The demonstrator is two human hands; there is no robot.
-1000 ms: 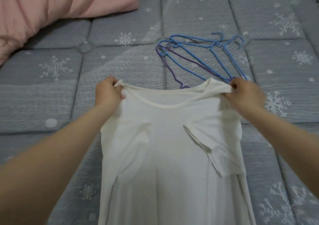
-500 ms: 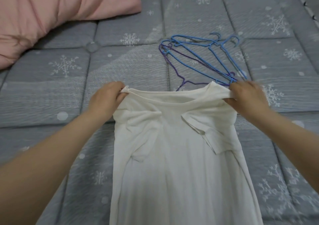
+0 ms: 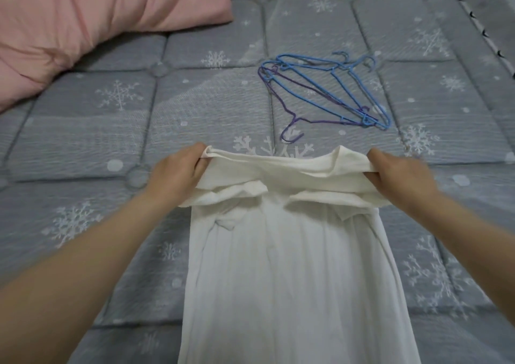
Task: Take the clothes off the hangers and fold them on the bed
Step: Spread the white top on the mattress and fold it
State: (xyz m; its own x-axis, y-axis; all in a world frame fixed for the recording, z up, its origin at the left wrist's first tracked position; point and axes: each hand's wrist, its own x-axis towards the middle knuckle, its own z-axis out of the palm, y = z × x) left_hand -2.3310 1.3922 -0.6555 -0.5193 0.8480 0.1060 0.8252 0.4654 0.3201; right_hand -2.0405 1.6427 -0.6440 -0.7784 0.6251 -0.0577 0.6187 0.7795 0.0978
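Note:
A white shirt (image 3: 278, 266) lies lengthwise on the grey bed (image 3: 97, 129), its sleeves folded inward over the body. My left hand (image 3: 178, 174) grips the shirt's left shoulder corner, and my right hand (image 3: 395, 174) grips the right shoulder corner. Both hold the top edge slightly raised and pulled toward me. Beyond the shirt, a pile of bare blue and purple wire hangers (image 3: 326, 93) rests on the mattress.
A pink pillow or duvet (image 3: 83, 20) fills the far left corner of the bed. The mattress edge (image 3: 479, 26) runs along the far right. The grey snowflake-patterned mattress surface shows on both sides of the shirt.
Both hands have drawn the shirt's top edge toward me, uncovering the purple hanger's hook. The sleeves now bunch up under the collar.

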